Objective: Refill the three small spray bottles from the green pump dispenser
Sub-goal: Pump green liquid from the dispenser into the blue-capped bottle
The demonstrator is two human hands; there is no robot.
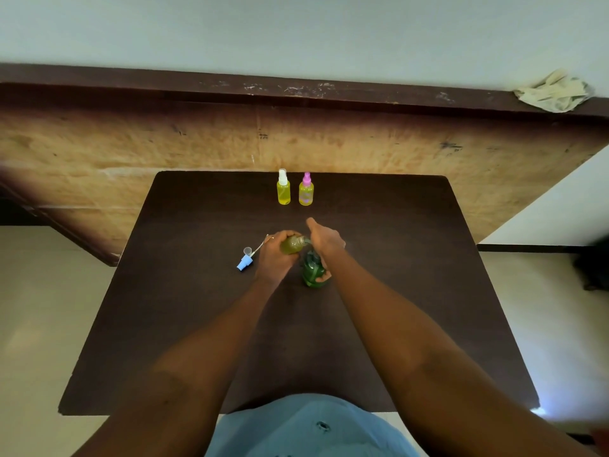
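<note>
My left hand (pixel 275 255) grips a small open bottle (pixel 291 245) of yellow liquid, tilted with its mouth to the right. My right hand (pixel 324 242) rests over the top of the green pump dispenser (pixel 311 268), thumb curled round its body, the spout at the small bottle's mouth. The blue spray head (pixel 244 261) with its dip tube and a clear cap (pixel 247 250) lie on the table left of my left hand. Two filled spray bottles stand at the table's far edge: one with a white top (pixel 283 189), one with a pink top (pixel 306 191).
The dark brown table (pixel 197 324) stands against a worn wooden panel (pixel 164 143). A crumpled cloth (pixel 555 92) lies on the ledge at the top right. Pale floor shows on both sides of the table.
</note>
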